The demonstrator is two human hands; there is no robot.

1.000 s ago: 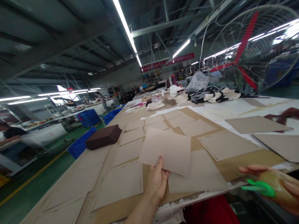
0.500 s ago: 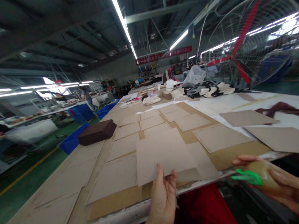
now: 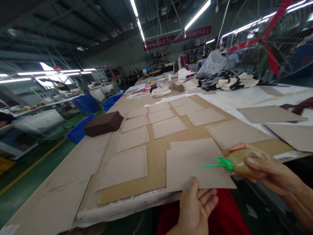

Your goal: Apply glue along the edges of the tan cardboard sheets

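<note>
Head view: left fingers (image 3: 194, 188) pinch beige sheet (image 3: 189, 164); right fingers (image 3: 256, 162) wrap green-tipped bottle (image 3: 239, 160).

Holding a beige panel (image 3: 188, 168) by the near edge in the left hand (image 3: 194, 207) and a green-nozzled bottle (image 3: 241, 160) in the right hand (image 3: 271, 171), at the panel's right side.

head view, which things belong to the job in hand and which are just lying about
In the job, it seems:
beige sheet, in the left hand
yellowish bottle with green nozzle, in the right hand
other laid-out sheets

Probably just lying about:
dark brown block
clear plastic bag
black-and-cream scraps
</note>
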